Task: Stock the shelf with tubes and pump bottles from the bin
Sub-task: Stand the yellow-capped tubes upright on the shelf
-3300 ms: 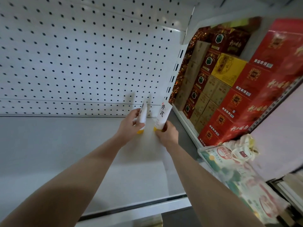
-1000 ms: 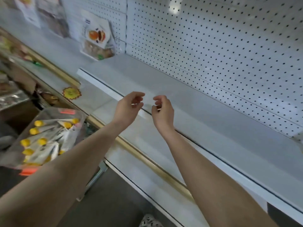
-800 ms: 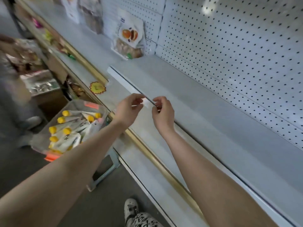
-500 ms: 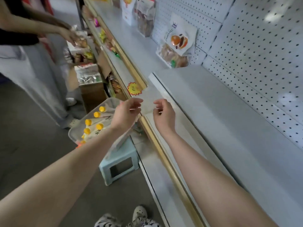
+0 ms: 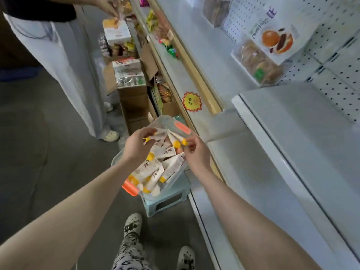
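A clear plastic bin [image 5: 120,157] with orange latches sits on a pale blue stool [image 5: 168,199] in the aisle. It holds several white tubes with yellow caps [image 5: 155,171]. Both my hands are down inside its top. My left hand [image 5: 136,148] curls around the yellow cap of one tube [image 5: 145,140]. The fingertips of my right hand [image 5: 196,153] pinch the capped end of another tube [image 5: 176,137]. The bare grey shelf [image 5: 303,145] runs along the right, above the bin. No pump bottles are in view.
Another person in pale trousers [image 5: 64,61] stands at the upper left, handling snack packs beside stacked cartons [image 5: 128,78]. Bagged snacks [image 5: 261,61] stand on the shelf's far end against the pegboard. My feet [image 5: 132,225] are on the dark floor below the stool.
My view has swung from the shelf down to the bin. Both hands, which held nothing half a second ago, have dropped into the bin and closed on tube caps.
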Demonstrator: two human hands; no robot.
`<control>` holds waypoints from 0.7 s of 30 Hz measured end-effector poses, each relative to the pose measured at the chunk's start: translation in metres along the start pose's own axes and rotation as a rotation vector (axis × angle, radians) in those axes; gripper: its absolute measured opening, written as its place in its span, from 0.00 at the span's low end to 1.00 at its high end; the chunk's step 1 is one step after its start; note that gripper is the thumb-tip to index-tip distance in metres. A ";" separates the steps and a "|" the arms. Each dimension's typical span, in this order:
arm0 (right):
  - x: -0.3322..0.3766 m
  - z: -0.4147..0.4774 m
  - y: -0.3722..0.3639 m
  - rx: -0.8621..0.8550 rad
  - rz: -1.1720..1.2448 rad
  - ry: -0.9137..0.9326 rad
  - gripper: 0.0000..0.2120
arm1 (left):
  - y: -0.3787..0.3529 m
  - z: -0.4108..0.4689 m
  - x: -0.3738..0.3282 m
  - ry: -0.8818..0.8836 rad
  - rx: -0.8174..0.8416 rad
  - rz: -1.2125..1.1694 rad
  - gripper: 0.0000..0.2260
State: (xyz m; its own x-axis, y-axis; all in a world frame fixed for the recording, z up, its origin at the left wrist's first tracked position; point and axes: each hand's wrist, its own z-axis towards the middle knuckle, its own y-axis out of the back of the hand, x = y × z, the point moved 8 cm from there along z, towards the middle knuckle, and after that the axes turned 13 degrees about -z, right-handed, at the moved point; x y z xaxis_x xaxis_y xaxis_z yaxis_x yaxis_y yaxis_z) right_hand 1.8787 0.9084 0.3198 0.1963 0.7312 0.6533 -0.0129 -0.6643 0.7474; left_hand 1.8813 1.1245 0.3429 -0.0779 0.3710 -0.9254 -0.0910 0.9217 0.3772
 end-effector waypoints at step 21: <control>-0.055 0.102 -0.198 0.177 -0.181 -0.454 0.11 | -0.082 0.193 0.163 -0.093 0.535 0.413 0.20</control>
State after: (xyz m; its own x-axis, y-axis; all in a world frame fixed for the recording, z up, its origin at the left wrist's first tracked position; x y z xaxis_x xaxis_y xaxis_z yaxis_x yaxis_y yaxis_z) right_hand 1.9704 0.9839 0.1233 0.5865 0.7215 0.3679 0.2191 -0.5786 0.7856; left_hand 2.0676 1.1317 0.1542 0.0868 0.6904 -0.7182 0.4333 0.6230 0.6512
